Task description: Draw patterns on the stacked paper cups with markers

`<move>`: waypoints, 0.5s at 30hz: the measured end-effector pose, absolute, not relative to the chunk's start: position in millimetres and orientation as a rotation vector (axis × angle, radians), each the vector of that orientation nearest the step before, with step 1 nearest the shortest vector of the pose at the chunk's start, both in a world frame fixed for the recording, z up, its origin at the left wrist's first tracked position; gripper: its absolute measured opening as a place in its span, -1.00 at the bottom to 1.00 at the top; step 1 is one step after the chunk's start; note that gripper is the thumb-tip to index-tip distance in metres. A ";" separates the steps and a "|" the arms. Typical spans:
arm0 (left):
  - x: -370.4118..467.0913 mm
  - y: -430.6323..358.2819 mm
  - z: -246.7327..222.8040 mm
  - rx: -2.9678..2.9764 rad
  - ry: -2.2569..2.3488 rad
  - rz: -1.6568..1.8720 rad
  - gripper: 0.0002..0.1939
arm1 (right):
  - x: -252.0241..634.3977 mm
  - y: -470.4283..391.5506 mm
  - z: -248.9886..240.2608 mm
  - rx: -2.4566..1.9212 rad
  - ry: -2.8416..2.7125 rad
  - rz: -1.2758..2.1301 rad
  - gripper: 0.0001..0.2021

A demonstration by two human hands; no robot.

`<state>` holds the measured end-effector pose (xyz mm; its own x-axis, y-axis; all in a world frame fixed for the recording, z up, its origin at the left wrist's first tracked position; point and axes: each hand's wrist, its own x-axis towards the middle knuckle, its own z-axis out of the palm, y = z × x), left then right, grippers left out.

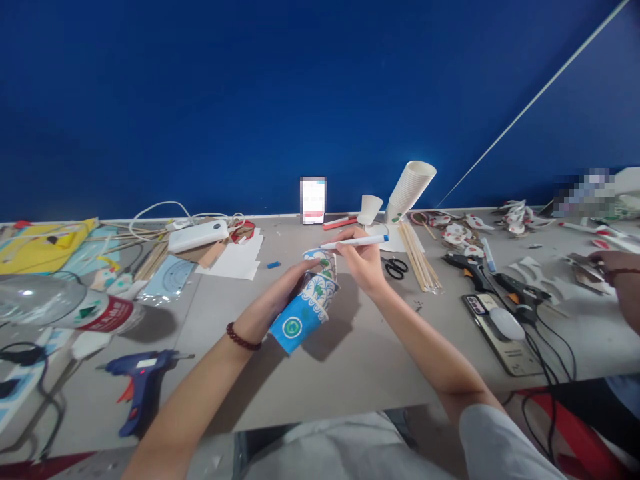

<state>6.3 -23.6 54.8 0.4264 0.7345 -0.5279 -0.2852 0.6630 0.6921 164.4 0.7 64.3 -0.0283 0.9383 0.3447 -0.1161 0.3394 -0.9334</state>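
A person's two bare hands are working over a grey table, and a blue, white and green painted paper cup [303,317], leaning on a slant, is serving here as the centre of the clock. The left hand [284,291], wearing a beaded bracelet [243,338], is closing around the cup from its nine o'clock side, thumb near the top. The right hand [363,259] is pinching a white pen [356,242] with a blue end, and its tip is pointing at the cup's upper part; whether it is touching, I cannot tell. A small blue cap [273,265] is lying at eleven o'clock, and a lit screen [313,201] is standing at twelve, by the blue wall [250,107]. A single white cup [369,210] is sitting at one o'clock, with a tall, tilted stack of cups [411,190] rising just beyond it. Black scissors [397,268] and wooden sticks [419,259] are resting at two. At three, another person's hand [627,263] is reaching in at the edge. A blue glue gun [143,387] is lying at eight, and a bottle [113,313] is lying at nine.
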 end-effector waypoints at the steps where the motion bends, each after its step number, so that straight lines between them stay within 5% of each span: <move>1: 7.2 -23.8 55.0 0.545 0.920 0.667 -0.65 | 164.0 0.2 65.2 -0.841 -1.308 1.039 -0.97; 15: 5.1 -18.9 54.7 0.790 0.971 0.879 -0.57 | 168.4 0.9 66.0 -0.901 -1.502 0.798 -0.95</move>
